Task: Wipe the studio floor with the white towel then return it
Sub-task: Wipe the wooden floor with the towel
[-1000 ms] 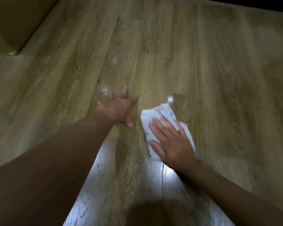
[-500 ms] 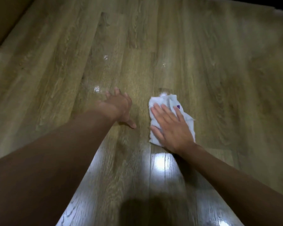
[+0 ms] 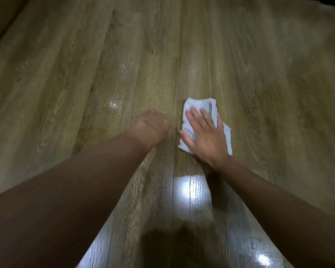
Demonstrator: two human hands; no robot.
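The towel [image 3: 198, 104] lies flat on the floor [image 3: 259, 74], a crumpled white oblong. Its long axis runs away from the person, roughly along the planks. The right hand [image 3: 205, 132] lies on top of it, palm down, fingers straight and a little spread, pressing the cloth to the boards rather than gripping it. The fingertips stop short of the towel's far edge, and cloth shows on either side of the hand.

The left hand [image 3: 151, 125] is just left of the towel, with a strip of bare plank between them. It seems to bear on the floor as a prop. It is foreshortened and blurred, so I cannot tell whether its fingers are curled or flat; nothing shows in its hold.

The wiping looks to be in hand, with the return not yet begun. Being the one on the towel, the right hand would make any next stroke. Small shiny spots [image 3: 112, 105], perhaps wet, lie well left of the towel. Reaching them would mean sliding it sideways across the planks, with the left hand in the way. A bright glare [image 3: 191, 188] lies near the towel, on the person's side of it.
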